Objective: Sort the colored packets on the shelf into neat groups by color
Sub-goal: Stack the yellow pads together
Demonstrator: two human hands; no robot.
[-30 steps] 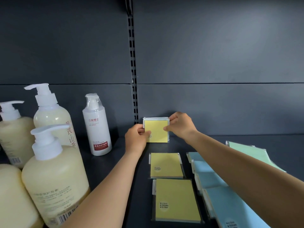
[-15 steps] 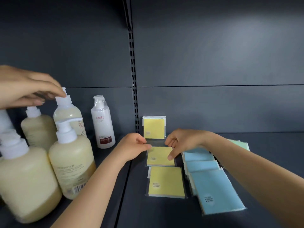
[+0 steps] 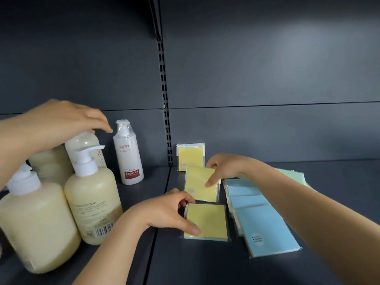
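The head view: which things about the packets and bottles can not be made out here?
- Green packets: the right forearm covers most of them in the head view; their count cannot be told.
- Round label on the front blue packet: print too small to read.
- Rear pump bottle: another person's hand hides its pump.
- Nearest yellow packet: the left hand covers its left edge.
- Large bottle: cut off by the left edge.
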